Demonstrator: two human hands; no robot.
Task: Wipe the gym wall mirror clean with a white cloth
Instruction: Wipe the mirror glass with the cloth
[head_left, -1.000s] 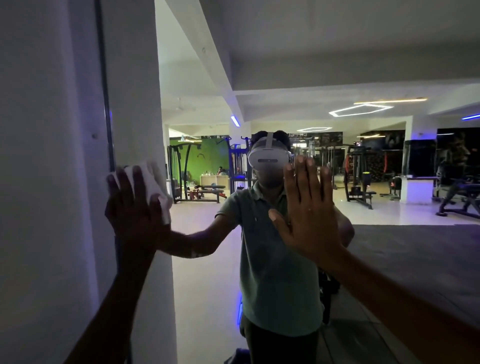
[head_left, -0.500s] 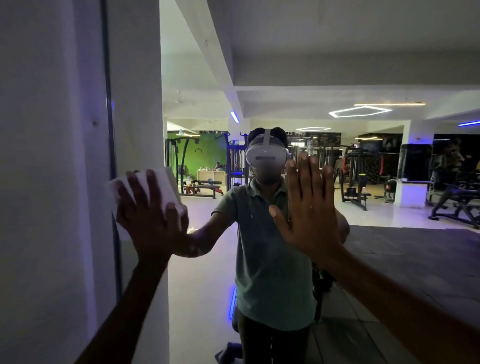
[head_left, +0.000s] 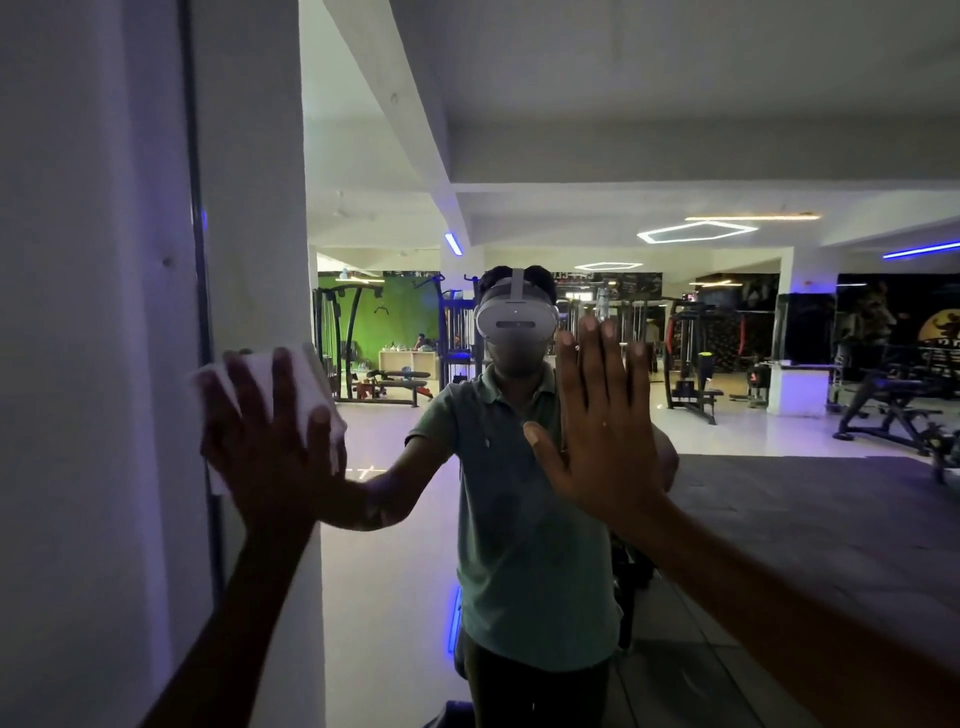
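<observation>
The left hand (head_left: 270, 447) pressed a white cloth (head_left: 291, 384) flat on the mirror (head_left: 727, 519), its fingers (head_left: 283, 384) spread. The right hand (head_left: 597, 431) lay flat on the glass, fingers straight and close together

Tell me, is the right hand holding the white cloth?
No, the right hand lies flat and bare on the mirror, while the left hand presses the white cloth.

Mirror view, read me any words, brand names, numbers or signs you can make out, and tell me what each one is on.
No text here can be read.
Round yellow wall graphic, reflected at the far right of the mirror: dark marks that may be letters, too blurred and cut off to read.
Headset: no legible brand.
White cloth under the left hand: no print visible.
</observation>
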